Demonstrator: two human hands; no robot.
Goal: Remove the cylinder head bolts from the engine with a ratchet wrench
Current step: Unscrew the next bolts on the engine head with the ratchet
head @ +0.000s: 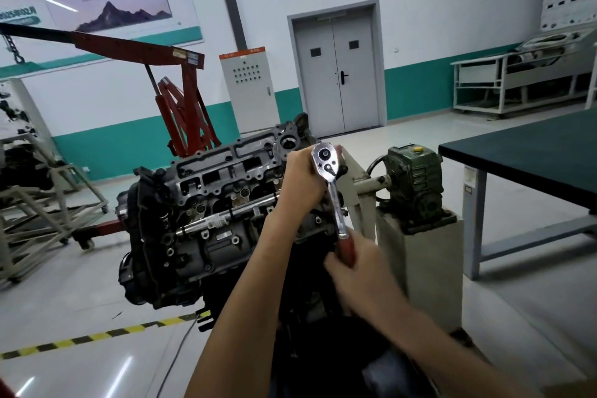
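The engine point(206, 203) hangs on a stand at the centre, its grey cylinder head facing up and left with several bolts and holes showing. A chrome ratchet wrench point(330, 178) with a red handle stands over the head's right end. My left hand point(302, 179) wraps round the wrench just below its head, hiding the socket and the bolt under it. My right hand point(357, 263) grips the red handle lower down and is blurred.
A red engine crane point(181, 97) stands behind the engine. The stand's green gearbox point(415, 178) sits on a grey pedestal to the right. A dark-topped workbench point(529, 152) fills the right side. A white cart frame point(42, 203) is at left. Yellow-black floor tape point(97, 338) runs in front.
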